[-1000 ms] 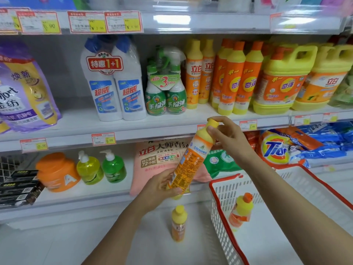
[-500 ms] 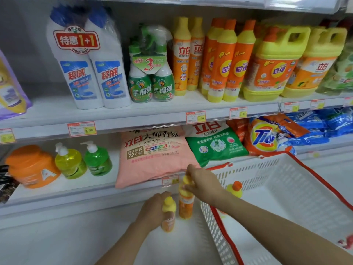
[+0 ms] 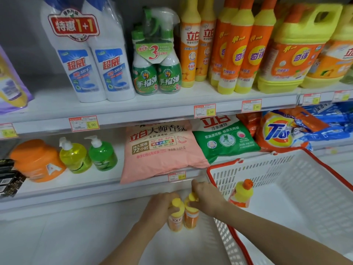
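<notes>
Two small orange bottles with yellow caps stand side by side on the white floor in front of the shelves. My left hand [image 3: 159, 208] grips the left bottle [image 3: 175, 219] around its neck. My right hand [image 3: 207, 199] holds the right bottle [image 3: 191, 217] at its cap and shoulder. A third bottle [image 3: 242, 194] with an orange cap and yellow shoulder stands inside the white basket [image 3: 298, 165] with a red rim, just right of my hands.
Shelves of detergent rise ahead: a pink powder bag [image 3: 160, 152], a green bag [image 3: 225, 138], a Tide bag [image 3: 278, 131], pump bottles [image 3: 101, 153] and an orange tub [image 3: 37, 161]. Tall orange bottles [image 3: 240, 48] and jugs stand on the shelf above.
A second ago both hands held one bottle up at shelf height. They brought it down beside the bottle on the floor; my left hand shifted to that floor bottle. The view tilted down and closer.
</notes>
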`<control>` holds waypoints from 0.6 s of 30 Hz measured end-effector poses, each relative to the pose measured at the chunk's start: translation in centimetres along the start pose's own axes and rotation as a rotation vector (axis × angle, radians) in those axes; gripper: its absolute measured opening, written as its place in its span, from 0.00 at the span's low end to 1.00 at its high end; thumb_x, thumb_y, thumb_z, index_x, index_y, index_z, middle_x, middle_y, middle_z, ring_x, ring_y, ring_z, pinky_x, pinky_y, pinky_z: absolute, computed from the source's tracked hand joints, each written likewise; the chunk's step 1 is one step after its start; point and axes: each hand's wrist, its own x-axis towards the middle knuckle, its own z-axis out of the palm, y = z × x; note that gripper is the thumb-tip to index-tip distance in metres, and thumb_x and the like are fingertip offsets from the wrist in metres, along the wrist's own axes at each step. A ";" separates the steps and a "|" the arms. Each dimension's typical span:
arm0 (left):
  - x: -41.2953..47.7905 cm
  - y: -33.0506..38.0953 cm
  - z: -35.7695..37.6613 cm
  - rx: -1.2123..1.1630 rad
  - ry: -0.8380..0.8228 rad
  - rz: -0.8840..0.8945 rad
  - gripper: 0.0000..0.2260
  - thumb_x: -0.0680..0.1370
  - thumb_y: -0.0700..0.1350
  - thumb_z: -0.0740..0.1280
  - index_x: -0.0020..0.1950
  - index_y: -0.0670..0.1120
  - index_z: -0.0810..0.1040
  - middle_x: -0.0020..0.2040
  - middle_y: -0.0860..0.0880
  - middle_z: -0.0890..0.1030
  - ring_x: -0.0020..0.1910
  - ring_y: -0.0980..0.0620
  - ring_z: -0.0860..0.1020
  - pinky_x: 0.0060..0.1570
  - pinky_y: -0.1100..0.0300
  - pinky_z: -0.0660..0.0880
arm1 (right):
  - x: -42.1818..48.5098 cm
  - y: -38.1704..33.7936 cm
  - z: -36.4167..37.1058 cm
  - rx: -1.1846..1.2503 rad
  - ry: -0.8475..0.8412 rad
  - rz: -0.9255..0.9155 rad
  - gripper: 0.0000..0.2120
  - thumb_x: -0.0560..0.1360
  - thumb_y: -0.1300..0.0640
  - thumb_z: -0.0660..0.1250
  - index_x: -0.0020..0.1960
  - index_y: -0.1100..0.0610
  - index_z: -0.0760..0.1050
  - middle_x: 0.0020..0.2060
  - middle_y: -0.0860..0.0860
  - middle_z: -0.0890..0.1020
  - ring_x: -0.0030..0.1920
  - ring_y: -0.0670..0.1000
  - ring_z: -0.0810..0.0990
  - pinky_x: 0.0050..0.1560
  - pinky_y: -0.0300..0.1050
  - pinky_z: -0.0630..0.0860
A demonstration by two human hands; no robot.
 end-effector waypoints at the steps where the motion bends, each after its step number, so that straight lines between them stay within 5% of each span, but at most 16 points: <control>1: 0.0 0.0 -0.1 0.001 0.003 -0.008 0.09 0.74 0.44 0.72 0.54 0.50 0.81 0.49 0.48 0.84 0.51 0.49 0.80 0.52 0.55 0.75 | 0.0 0.0 0.0 -0.007 -0.004 -0.004 0.21 0.75 0.47 0.70 0.58 0.58 0.68 0.57 0.58 0.78 0.58 0.58 0.77 0.45 0.47 0.67; 6: 0.2 0.4 -0.1 0.071 0.022 -0.068 0.16 0.74 0.49 0.73 0.61 0.53 0.79 0.56 0.52 0.83 0.55 0.51 0.79 0.54 0.57 0.74 | 0.1 0.2 -0.7 -0.076 -0.033 0.008 0.22 0.75 0.46 0.70 0.60 0.59 0.68 0.57 0.57 0.79 0.57 0.58 0.78 0.44 0.45 0.66; 12: 0.6 0.5 -2.0 0.200 -0.142 -0.075 0.28 0.73 0.58 0.71 0.71 0.57 0.69 0.68 0.57 0.72 0.66 0.55 0.71 0.61 0.63 0.67 | -0.3 0.4 -1.8 -0.097 -0.164 -0.043 0.23 0.73 0.49 0.72 0.61 0.60 0.69 0.58 0.59 0.78 0.58 0.59 0.78 0.45 0.46 0.67; 15: 1.8 2.6 -5.9 0.198 0.222 0.120 0.18 0.76 0.50 0.71 0.65 0.53 0.76 0.63 0.55 0.75 0.63 0.52 0.74 0.58 0.64 0.69 | 0.1 0.0 -6.4 0.052 -0.035 -0.113 0.20 0.74 0.46 0.72 0.59 0.57 0.75 0.55 0.53 0.81 0.55 0.55 0.79 0.49 0.45 0.72; 18: 4.5 6.0 -11.5 0.257 0.703 0.344 0.16 0.74 0.42 0.71 0.62 0.47 0.79 0.62 0.48 0.77 0.62 0.46 0.74 0.60 0.54 0.72 | 1.7 -0.7 -14.2 0.422 0.422 -0.175 0.13 0.76 0.48 0.71 0.54 0.56 0.78 0.44 0.48 0.84 0.43 0.47 0.82 0.45 0.43 0.78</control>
